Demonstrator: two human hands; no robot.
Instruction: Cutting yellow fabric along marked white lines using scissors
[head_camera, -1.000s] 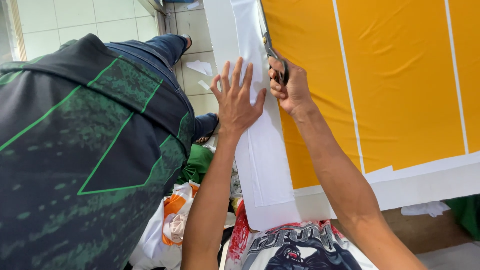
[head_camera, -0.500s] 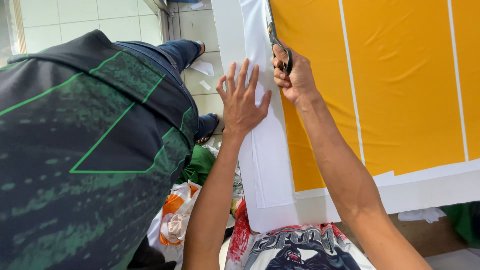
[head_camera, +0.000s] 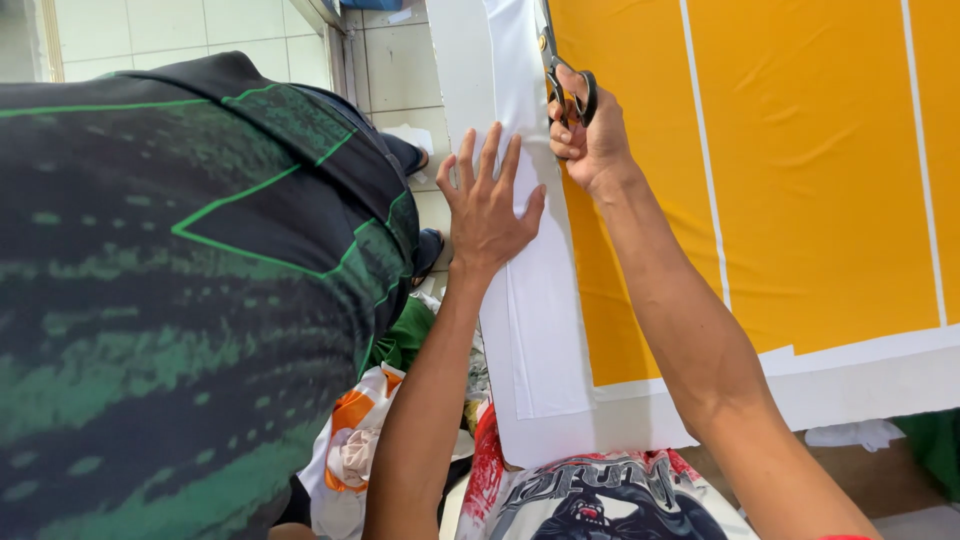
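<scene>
A: Count the items, largest first.

B: One orange fabric sheet (head_camera: 800, 180) with white stripes lies on the table. One white strip (head_camera: 545, 300) runs along its left edge. One co-worker's back (head_camera: 180, 300), in a dark green-patterned shirt, is at left. Two hands and one pair of scissors (head_camera: 565, 75).

A: Hand states?

B: Left hand (head_camera: 487, 205) lies flat, fingers spread, pressing the white strip. Right hand (head_camera: 590, 135) is clenched through the scissor handles at the orange edge.

A: Change from earlier?

B: The scissors and right hand sit further up the edge; the left hand followed.

Scissors (head_camera: 562, 72) blades (past the handles) beyond the top edge
</scene>
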